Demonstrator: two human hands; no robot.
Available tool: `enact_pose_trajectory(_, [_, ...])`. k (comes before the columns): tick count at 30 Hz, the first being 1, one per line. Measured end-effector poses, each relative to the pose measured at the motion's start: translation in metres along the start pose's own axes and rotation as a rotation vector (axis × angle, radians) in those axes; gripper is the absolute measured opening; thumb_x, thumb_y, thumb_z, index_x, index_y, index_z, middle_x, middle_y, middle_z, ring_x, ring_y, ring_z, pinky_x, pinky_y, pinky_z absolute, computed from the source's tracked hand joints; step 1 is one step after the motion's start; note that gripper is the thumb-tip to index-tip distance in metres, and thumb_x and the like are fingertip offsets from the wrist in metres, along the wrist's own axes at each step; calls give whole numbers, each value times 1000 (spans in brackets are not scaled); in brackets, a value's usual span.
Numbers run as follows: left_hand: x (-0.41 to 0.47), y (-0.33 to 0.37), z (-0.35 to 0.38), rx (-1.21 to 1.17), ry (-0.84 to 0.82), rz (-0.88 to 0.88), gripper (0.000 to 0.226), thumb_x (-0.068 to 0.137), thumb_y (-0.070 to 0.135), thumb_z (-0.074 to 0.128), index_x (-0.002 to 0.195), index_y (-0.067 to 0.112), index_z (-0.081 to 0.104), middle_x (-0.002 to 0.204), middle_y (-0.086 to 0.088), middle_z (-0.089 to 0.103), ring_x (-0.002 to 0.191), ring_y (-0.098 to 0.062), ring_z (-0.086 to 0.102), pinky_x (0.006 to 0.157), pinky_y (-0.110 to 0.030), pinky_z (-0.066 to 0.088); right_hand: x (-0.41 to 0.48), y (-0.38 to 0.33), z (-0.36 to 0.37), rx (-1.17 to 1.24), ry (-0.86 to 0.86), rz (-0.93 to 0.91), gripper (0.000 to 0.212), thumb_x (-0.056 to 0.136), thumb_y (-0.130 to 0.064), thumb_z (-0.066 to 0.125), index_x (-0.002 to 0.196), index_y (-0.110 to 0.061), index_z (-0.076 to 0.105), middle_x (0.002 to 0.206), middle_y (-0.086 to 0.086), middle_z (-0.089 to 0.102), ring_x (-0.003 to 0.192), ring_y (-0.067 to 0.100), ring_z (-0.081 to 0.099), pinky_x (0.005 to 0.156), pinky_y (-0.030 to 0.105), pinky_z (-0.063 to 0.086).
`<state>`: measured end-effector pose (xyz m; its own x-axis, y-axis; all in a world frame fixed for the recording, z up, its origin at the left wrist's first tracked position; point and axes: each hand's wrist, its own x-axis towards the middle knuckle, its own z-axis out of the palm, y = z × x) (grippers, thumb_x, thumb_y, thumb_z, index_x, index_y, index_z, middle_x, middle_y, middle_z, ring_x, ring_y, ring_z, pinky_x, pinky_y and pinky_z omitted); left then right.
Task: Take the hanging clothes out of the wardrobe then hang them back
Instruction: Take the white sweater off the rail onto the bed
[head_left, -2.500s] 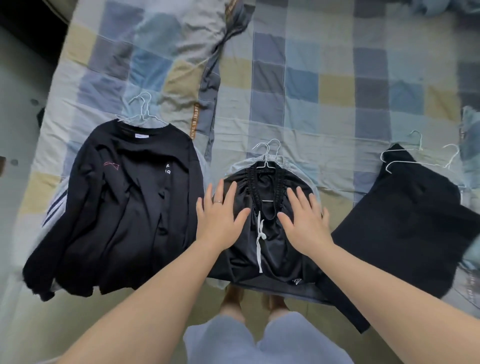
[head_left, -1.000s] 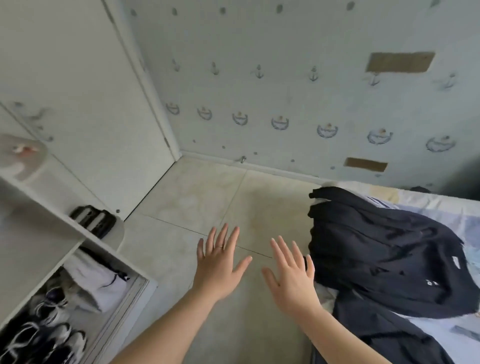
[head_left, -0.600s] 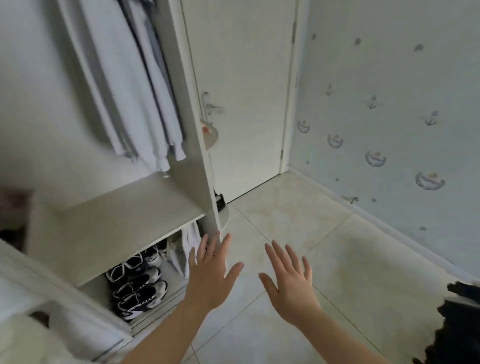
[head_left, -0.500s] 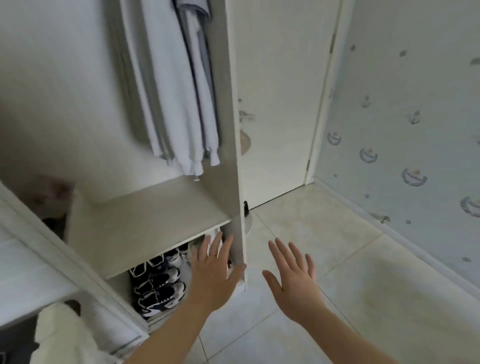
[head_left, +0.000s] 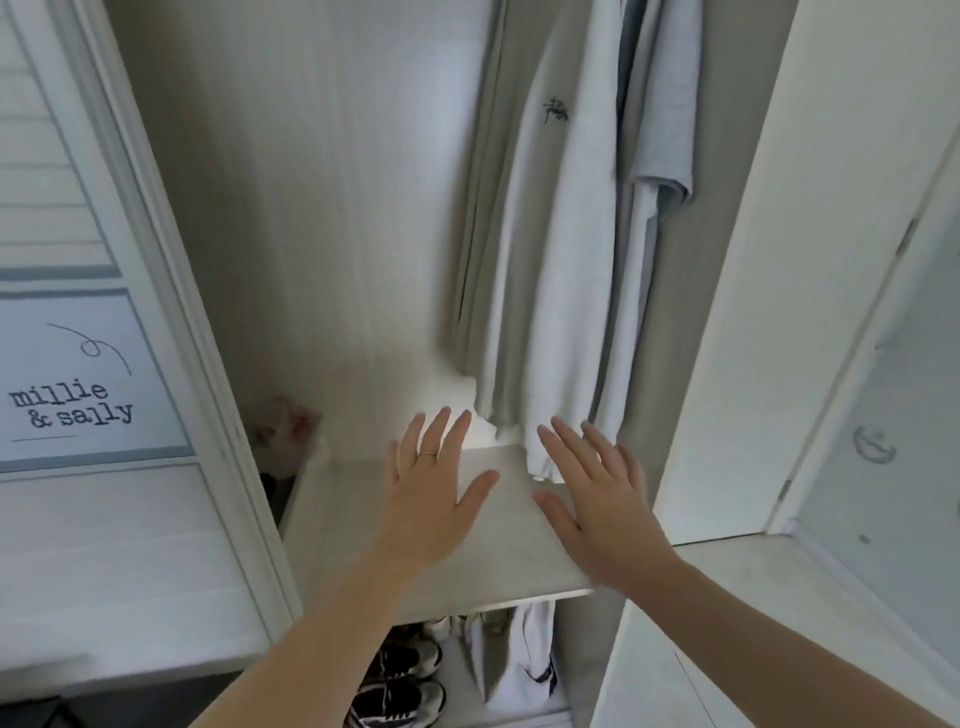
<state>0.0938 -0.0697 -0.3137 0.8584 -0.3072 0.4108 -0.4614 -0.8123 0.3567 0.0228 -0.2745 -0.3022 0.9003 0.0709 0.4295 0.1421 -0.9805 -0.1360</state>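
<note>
Both hands, left hand (head_left: 434, 488) & right hand (head_left: 597, 499), are hovering flat w/ fingers spread, holding nothing, over wardrobe shelf (head_left: 363, 525), near hanging white shirts (head_left: 561, 249) at right.

Pale hanging clothes (head_left: 566, 249) at the open wardrobe's (head_left: 332, 182) right

Holding both bare forearms stretched forward and up from the lower edge of the view. Holding the bare left hand (head_left: 431, 493) flat, back toward the camera, fingers straight and slightly spread, thumb out to the right. Holding the bare right hand (head_left: 597, 499) likewise just beside it, thumb pointing left, thumbs apart. Gripping nothing.
</note>
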Motion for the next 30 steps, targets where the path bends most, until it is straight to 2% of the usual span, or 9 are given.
enact_pose_trajectory(3, [52, -4, -33, 17, 99, 24, 79, 88, 73, 15, 157, 37, 9, 166, 12, 7, 152, -15, -7, 122, -45, 3, 56, 0, -26, 3, 93, -104, 64, 99, -61, 12, 155, -31, 21, 162, -13, 19, 150, 19, 14, 119, 49, 15])
enact_pose_trajectory(7, [123, -2, -78, 65, 238, 37, 79, 87, 72, 17, 156, 34, 15, 165, 9, 15, 152, -17, 2, 122, -45, 6, 133, 1, -75, -13, 225, -208, 63, 98, -57, 23, 154, -28, 27, 161, -11, 23, 149, 21, 19, 118, 50, 16])
enact_pose_trajectory(12, [211, 6, -129, 153, 342, 61, 84, 84, 75, 11, 157, 33, 16, 165, 6, 15, 153, -20, 5, 122, -47, 9, 222, 6, -145, -66, 378, -299, 62, 97, -57, 24, 153, -30, 26, 160, -11, 23, 147, 21, 20, 118, 50, 16])
enact_pose_trajectory(18, [302, 23, -169, 149, 382, 87, 87, 80, 78, 5, 157, 37, 7, 166, 9, 8, 152, -14, -2, 122, -43, 4, 309, 16, -224, -180, 518, -312, 65, 95, -58, 20, 153, -30, 25, 160, -10, 23, 148, 19, 18, 117, 50, 14])
enact_pose_trajectory(22, [360, 35, -188, 131, 395, 131, 72, 95, 70, 25, 157, 38, 7, 166, 9, 8, 152, -14, -3, 122, -41, 4, 355, 19, -267, -233, 606, -292, 66, 92, -59, 19, 150, -30, 30, 159, -10, 26, 146, 19, 21, 116, 52, 17])
enact_pose_trajectory(24, [389, 43, -195, 92, 417, 158, 72, 95, 69, 28, 157, 38, 10, 166, 9, 9, 152, -14, -1, 122, -40, 4, 376, 20, -284, -260, 647, -277, 66, 92, -59, 19, 149, -30, 32, 158, -11, 29, 146, 19, 22, 116, 50, 18])
enact_pose_trajectory(27, [428, 53, -203, 56, 436, 201, 85, 82, 78, 17, 156, 37, 12, 165, 9, 12, 152, -14, 3, 121, -38, 5, 403, 23, -305, -309, 688, -242, 57, 97, -55, 29, 147, -30, 35, 155, -12, 34, 144, 17, 25, 113, 43, 18])
enact_pose_trajectory(30, [475, 57, -213, 74, 435, 265, 77, 89, 72, 25, 157, 36, 12, 166, 6, 12, 152, -16, 4, 121, -39, 6, 427, 27, -320, -346, 697, -192, 52, 99, -51, 37, 147, -31, 35, 153, -14, 35, 142, 14, 27, 110, 40, 21])
